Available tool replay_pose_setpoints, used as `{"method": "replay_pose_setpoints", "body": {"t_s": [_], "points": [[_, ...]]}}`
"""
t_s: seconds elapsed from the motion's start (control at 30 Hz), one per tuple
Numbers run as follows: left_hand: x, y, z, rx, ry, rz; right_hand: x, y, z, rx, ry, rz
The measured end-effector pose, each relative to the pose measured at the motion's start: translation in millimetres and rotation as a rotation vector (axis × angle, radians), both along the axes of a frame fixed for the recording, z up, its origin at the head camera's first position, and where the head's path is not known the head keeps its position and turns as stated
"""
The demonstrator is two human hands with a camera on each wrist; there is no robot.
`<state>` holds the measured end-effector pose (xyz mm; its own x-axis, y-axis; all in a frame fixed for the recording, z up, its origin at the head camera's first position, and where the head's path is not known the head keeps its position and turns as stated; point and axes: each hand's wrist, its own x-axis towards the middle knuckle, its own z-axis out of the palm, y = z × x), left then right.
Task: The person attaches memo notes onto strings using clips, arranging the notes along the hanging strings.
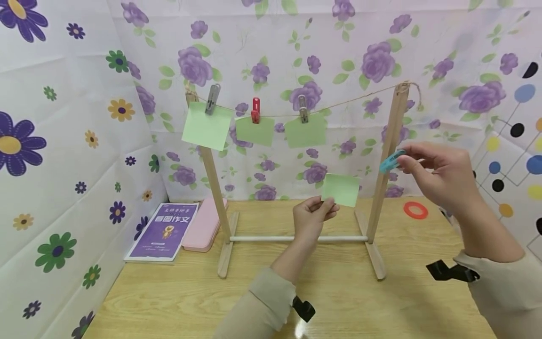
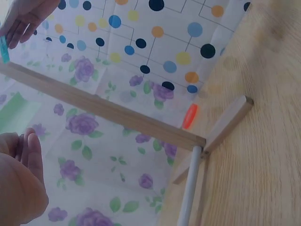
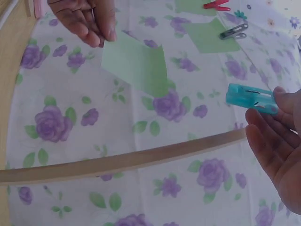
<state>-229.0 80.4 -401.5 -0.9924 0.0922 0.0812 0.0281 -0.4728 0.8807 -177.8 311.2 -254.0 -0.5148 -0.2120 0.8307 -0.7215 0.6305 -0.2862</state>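
Observation:
My left hand (image 1: pixel 311 219) pinches a green paper square (image 1: pixel 341 189) by its lower left corner, below the string and between the posts. To the right, my right hand (image 1: pixel 442 174) pinches a blue clothespin (image 1: pixel 392 161) by one end, in front of the right wooden post (image 1: pixel 391 141). Its jaws look closed in the right wrist view. Three green paper squares hang from the string (image 1: pixel 353 99): one under a grey clothespin (image 1: pixel 213 99) at the left, one under a red clothespin (image 1: pixel 256 111), one under another grey clothespin (image 1: pixel 302 108).
The wooden stand has a left post (image 1: pixel 216 188) and a white crossbar (image 1: pixel 262 239) low between its feet. A purple book (image 1: pixel 165 233) and a pink case (image 1: pixel 205 226) lie at the left. An orange-red ring (image 1: pixel 416 210) lies right of the stand. Flowered cloth hangs behind.

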Motion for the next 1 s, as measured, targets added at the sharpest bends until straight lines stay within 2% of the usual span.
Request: {"method": "replay_pose_setpoints", "body": {"t_s": [0.13,0.3,0.43,0.57,0.77,1.0], "points": [[3.2,3.6,7.6,0.032,0.02,0.0,-4.9,-10.4,10.5,-0.015,0.044,-0.007],[3.1,5.6,20.9,0.063,0.058,0.031,-12.9,-21.2,26.9,-0.065,0.083,0.023],[3.8,7.8,31.8,0.084,0.051,0.025,-17.0,-28.0,38.5,-0.067,0.089,0.006],[5.8,11.3,41.7,0.115,0.046,0.011,-17.6,-33.6,47.7,-0.04,0.075,0.001],[7.8,18.8,54.8,0.15,0.084,0.01,-18.0,-40.1,62.5,-0.059,0.063,0.015],[7.3,23.7,67.4,0.165,0.132,0.001,-17.6,-43.0,87.1,-0.062,0.108,-0.008]]}}
